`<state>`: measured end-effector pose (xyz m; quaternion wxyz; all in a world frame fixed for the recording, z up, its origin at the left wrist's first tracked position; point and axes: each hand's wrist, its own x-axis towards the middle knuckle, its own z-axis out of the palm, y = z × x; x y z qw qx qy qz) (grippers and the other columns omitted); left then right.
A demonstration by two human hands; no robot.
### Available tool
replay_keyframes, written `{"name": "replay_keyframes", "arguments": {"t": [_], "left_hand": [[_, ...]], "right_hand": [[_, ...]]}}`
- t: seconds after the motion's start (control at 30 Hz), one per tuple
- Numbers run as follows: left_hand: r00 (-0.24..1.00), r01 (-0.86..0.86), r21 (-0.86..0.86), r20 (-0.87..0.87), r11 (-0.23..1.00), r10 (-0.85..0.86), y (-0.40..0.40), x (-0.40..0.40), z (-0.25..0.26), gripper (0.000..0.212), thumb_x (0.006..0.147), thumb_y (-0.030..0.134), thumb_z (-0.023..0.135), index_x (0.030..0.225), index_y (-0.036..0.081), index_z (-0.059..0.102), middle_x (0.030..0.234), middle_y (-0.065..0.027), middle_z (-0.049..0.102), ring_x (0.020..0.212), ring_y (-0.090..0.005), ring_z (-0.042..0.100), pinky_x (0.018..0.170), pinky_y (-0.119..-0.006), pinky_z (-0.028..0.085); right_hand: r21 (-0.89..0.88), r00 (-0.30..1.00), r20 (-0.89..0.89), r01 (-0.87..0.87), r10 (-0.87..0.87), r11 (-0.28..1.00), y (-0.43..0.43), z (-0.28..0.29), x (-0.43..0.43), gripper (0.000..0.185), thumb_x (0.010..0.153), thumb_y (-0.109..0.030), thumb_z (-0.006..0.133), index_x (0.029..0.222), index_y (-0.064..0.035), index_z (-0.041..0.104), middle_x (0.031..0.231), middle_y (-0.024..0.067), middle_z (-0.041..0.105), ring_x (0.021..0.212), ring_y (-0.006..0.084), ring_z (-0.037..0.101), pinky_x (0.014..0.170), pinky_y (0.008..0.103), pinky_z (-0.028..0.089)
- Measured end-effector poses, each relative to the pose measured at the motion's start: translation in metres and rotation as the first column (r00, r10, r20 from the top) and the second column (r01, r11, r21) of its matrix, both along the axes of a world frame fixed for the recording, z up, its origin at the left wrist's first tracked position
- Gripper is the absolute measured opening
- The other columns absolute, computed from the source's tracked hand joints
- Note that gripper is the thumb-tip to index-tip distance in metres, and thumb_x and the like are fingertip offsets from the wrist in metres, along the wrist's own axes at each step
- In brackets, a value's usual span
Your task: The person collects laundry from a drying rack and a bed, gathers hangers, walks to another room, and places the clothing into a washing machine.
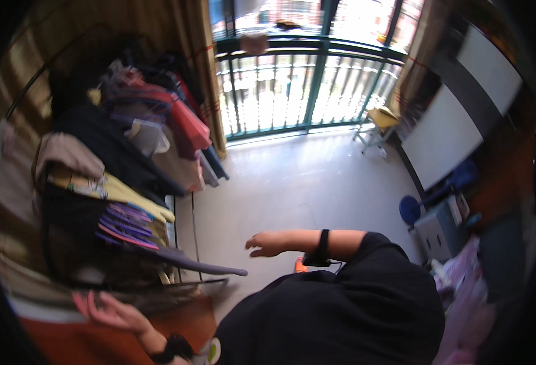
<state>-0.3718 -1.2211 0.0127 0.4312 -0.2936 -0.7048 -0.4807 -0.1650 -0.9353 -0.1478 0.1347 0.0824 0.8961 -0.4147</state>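
At the lower left, my left hand [115, 312] is held out with its fingers spread and nothing in it. It is beside the lower end of a rack of hanging clothes [144, 150]. My right hand [267, 243] hovers in front of my body, loosely bent, thumb apart from the fingers, with no object visible in it. Nearest to it is the tip of a long grey piece [204, 267], perhaps a garment's edge, jutting from the rack. Purple striped cloth [126, 226], a yellow garment [126, 194] and a black garment [113, 141] hang there too.
A barred balcony window [309, 86] stands ahead across the tiled floor [295, 182]. By it is a small stool [377, 123] with a yellow item on top. On the right are a white-panelled unit [445, 132], a round blue object [409, 210] and a grey cabinet [436, 235].
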Motion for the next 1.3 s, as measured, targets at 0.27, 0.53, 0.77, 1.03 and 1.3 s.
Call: {"name": "replay_keyframes", "arguments": {"t": [0.27, 0.53, 0.77, 1.03, 1.3], "left_hand": [[0.608, 0.757, -0.014, 0.378, 0.653, -0.698, 0.229, 0.078, -0.031, 0.013, 0.082, -0.007, 0.050, 0.088, 0.001, 0.057, 0.081, -0.0091, 0.059, 0.076, -0.0184, 0.058, 0.070, -0.027, 0.047], [0.268, 0.928, -0.372, 0.654, 0.008, -0.707, 0.367, 0.129, -0.097, 0.010, 0.078, 0.014, 0.062, 0.081, 0.004, 0.060, 0.077, -0.0102, 0.060, 0.070, -0.0278, 0.057, 0.064, -0.034, 0.046], [0.359, 0.914, -0.406, 0.788, 0.017, -0.499, 0.447, 0.044, -0.110, 0.015, 0.083, 0.017, 0.058, 0.089, 0.003, 0.061, 0.080, -0.0119, 0.061, 0.075, -0.0270, 0.059, 0.066, -0.033, 0.047], [0.289, 0.946, -0.149, 0.788, 0.288, -0.544, 0.578, -0.073, -0.092, 0.030, 0.086, 0.013, 0.056, 0.114, 0.003, 0.052, 0.088, -0.0130, 0.060, 0.080, -0.0202, 0.060, 0.071, -0.027, 0.046], [0.331, 0.877, 0.062, 0.642, 0.476, -0.692, 0.748, -0.183, -0.095, 0.057, 0.087, 0.015, 0.055, 0.134, -0.001, 0.026, 0.126, -0.0208, 0.043, 0.113, -0.0277, 0.047, 0.091, -0.031, 0.041]], "right_hand": [[0.027, 0.947, 0.003, 0.320, -0.320, 0.947, 0.117, 0.008, 0.147, 0.032, 0.085, -0.027, 0.056, 0.108, -0.0044, 0.055, 0.101, 0.0174, 0.060, 0.092, 0.0310, 0.059, 0.078, 0.0375, 0.048], [-0.022, 0.875, 0.096, 0.478, -0.475, 0.878, 0.199, 0.006, 0.192, 0.031, 0.084, -0.026, 0.057, 0.105, -0.0031, 0.057, 0.100, 0.0161, 0.061, 0.091, 0.0289, 0.060, 0.078, 0.0362, 0.048], [-0.021, 0.869, -0.037, 0.494, -0.494, 0.869, 0.286, 0.002, 0.130, 0.029, 0.084, -0.024, 0.057, 0.103, -0.0025, 0.057, 0.098, 0.0168, 0.061, 0.090, 0.0294, 0.060, 0.077, 0.0363, 0.048], [-0.029, 0.823, -0.086, 0.562, -0.562, 0.827, 0.409, 0.021, 0.044, 0.029, 0.084, -0.023, 0.058, 0.104, -0.0026, 0.057, 0.096, 0.0157, 0.062, 0.090, 0.0274, 0.061, 0.077, 0.0339, 0.048], [-0.081, 0.778, -0.029, 0.623, -0.627, 0.778, 0.531, 0.020, 0.013, 0.027, 0.084, -0.016, 0.059, 0.108, -0.0027, 0.056, 0.095, 0.0134, 0.064, 0.088, 0.0200, 0.062, 0.077, 0.0301, 0.049]]}}
